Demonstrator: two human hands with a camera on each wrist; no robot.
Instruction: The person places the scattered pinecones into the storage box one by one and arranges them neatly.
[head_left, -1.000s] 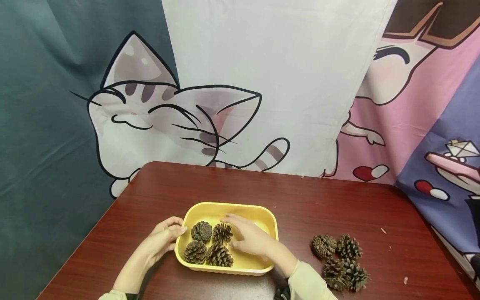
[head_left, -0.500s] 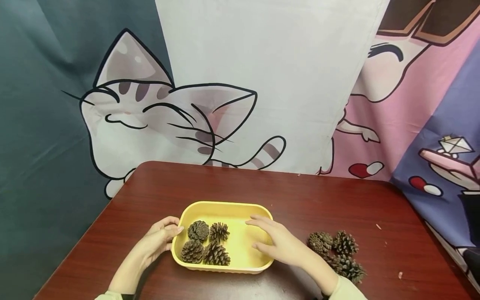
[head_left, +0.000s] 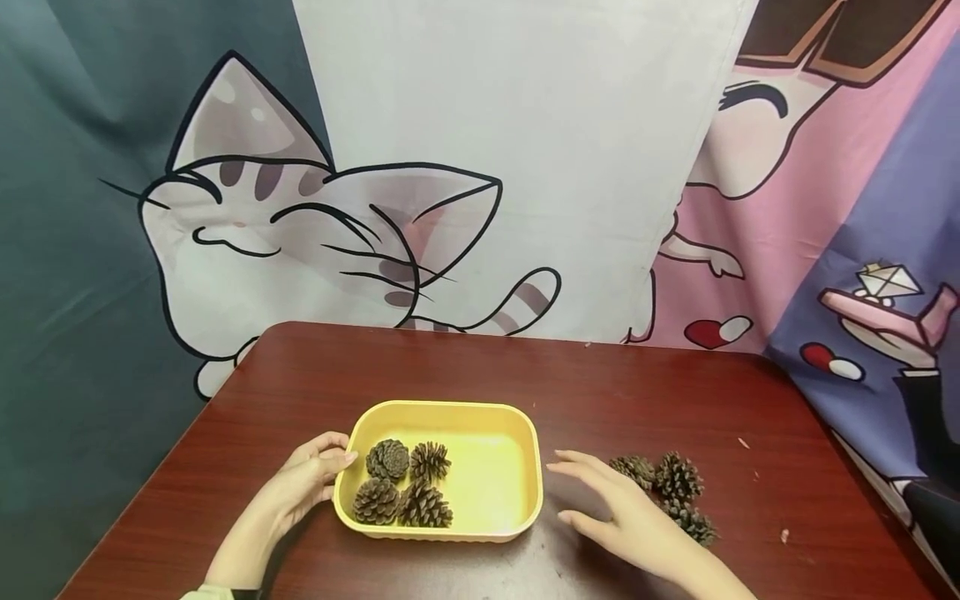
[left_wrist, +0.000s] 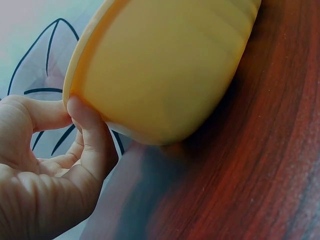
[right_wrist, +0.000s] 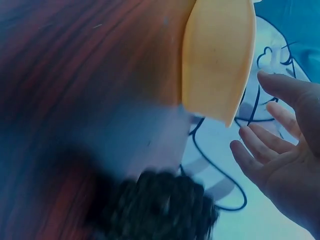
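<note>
A yellow plastic tub [head_left: 495, 479] sits on the table with several pine cones [head_left: 423, 504] grouped in its left half. My left hand [head_left: 303, 479] pinches the tub's left rim; in the left wrist view the thumb and fingers [left_wrist: 92, 130] meet at the edge of the tub. My right hand [head_left: 622, 512] is in the air between the tub and a pile of loose pine cones [head_left: 678, 477], fingers spread and holding nothing. Part of that pile is hidden behind the right hand. A blurred dark pine cone [right_wrist: 160, 207] shows low in the right wrist view.
The reddish-brown wooden table [head_left: 450, 358] runs back to a cloth backdrop [head_left: 480, 100] printed with a cartoon cat. Small pale flakes [head_left: 784, 536] lie on the table's right side.
My right hand has left the inside of the tub and moved right toward the loose pine cones. The left hand keeps its hold on the rim. The head view has shifted slightly.
</note>
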